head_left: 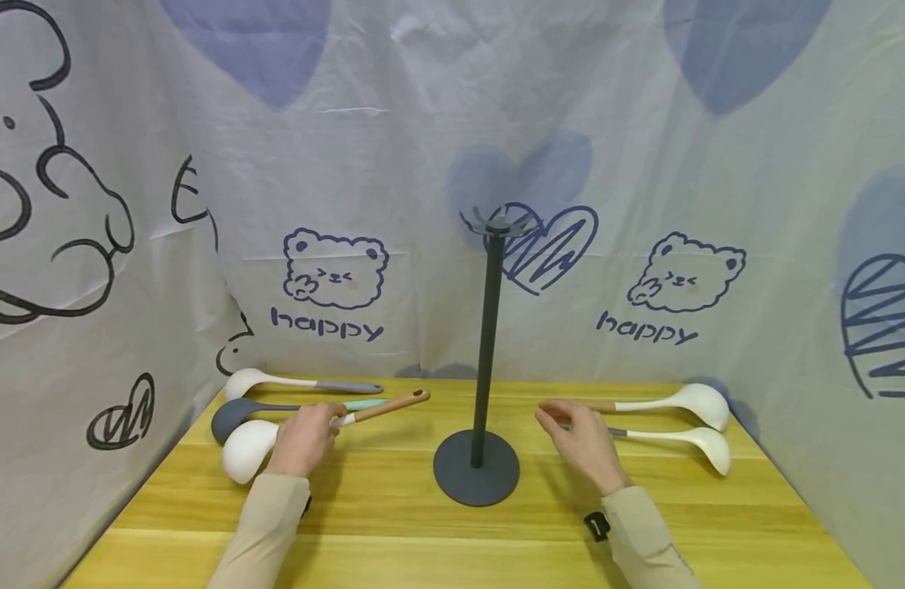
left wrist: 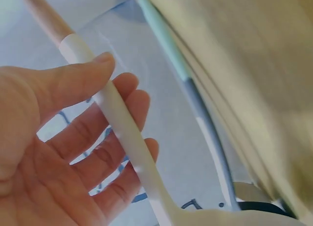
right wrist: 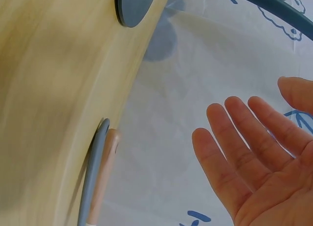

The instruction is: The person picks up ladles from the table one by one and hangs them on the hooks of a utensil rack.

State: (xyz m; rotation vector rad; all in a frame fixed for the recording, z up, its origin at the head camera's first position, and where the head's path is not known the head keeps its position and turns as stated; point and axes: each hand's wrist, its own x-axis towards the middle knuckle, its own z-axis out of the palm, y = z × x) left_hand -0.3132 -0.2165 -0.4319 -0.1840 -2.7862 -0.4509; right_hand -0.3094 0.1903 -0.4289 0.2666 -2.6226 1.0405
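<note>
White ladle with a brown handle is in the left hand, over the left part of the wooden table. The left wrist view shows the thumb laid across the pale shaft with fingers behind it, so this hand grips between bowl and brown end; the bowl points left and the handle's tip reaches toward the middle. Whether the bowl is clear of the wood, I cannot tell. Opposite, the right hand holds nothing: its fingers are nearly straight, the thumb stands apart, and the right wrist view shows a gap between it and the handles nearby.

By my reading, the step in hand is taking up this ladle with the left hand. The next move seems to call for a steady hold on the shaft and a path clear of the neighbouring handles; the right hand would need to close its fingers before it could take anything.

Between the hands, a dark stand rises upright from its round base to a ring of hooks. To the right lie a grey-handled ladle and, beyond it, another brown-handled ladle. Behind the held one lie a dark ladle and, farther, a back-left white ladle. Farthest hangs a pale curtain printed with bears and hearts.
</note>
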